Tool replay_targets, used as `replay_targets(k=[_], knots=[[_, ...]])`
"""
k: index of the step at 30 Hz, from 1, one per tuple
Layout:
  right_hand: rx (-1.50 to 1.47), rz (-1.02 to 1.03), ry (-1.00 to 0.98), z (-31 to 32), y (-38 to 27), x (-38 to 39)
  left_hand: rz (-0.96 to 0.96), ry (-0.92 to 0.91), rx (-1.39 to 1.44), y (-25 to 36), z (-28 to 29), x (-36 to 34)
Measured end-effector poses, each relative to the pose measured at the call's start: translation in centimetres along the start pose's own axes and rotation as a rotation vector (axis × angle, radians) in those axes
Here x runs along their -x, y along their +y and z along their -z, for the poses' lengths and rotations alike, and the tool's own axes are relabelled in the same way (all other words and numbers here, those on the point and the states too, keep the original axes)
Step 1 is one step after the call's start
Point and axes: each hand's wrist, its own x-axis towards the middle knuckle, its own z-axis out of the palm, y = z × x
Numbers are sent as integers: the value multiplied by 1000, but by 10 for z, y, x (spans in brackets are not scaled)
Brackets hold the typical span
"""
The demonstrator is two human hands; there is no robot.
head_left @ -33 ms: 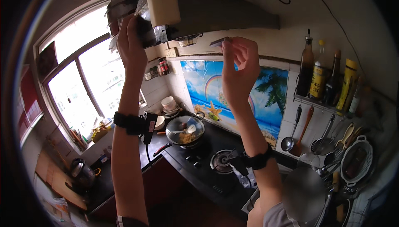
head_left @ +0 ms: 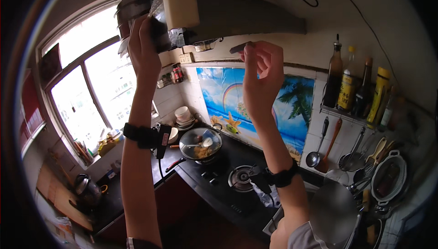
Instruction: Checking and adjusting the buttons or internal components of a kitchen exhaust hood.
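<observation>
My left hand is raised to the left end of the range hood, its fingers curled over a dark, partly plastic-wrapped part there. What lies under those fingers is hidden. Against the hood's front stands a cream-coloured block, with clear plastic film around it. To the right, just below the hood, my right hand pinches a small dark flat piece between thumb and fingertips. Both wrists wear black straps with small devices.
Below, a lidded pan with food inside sits on the black stove, left of a bare burner. Bowls are stacked behind it. Bottles line a wall shelf above hanging utensils. A window is at left.
The small dark piece in my right hand has tilted slightly and shows more of its flat face. Both hands stay almost in place; the whole view has shifted a little.
</observation>
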Motion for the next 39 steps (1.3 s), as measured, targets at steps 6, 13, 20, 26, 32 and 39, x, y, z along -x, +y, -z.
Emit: replay_targets(k=[6,13,20,26,32,39], knots=[[274,81,-93,6,-3,2,-38,36,38,-3,1,1],[145,74,-43,11,-4,-7,63,1,-5,7,0,0],[-73,-11,-22,-8,-18,-10,82,20,42,8,-1,0],[-26,-16,13,-13,-23,-7,80,5,46,8,3,0],[-41,-44,49,-21,-23,-7,96,1,46,9,4,-3],[-113,-66,40,-21,-18,-10,142,-10,46,17,3,-3]])
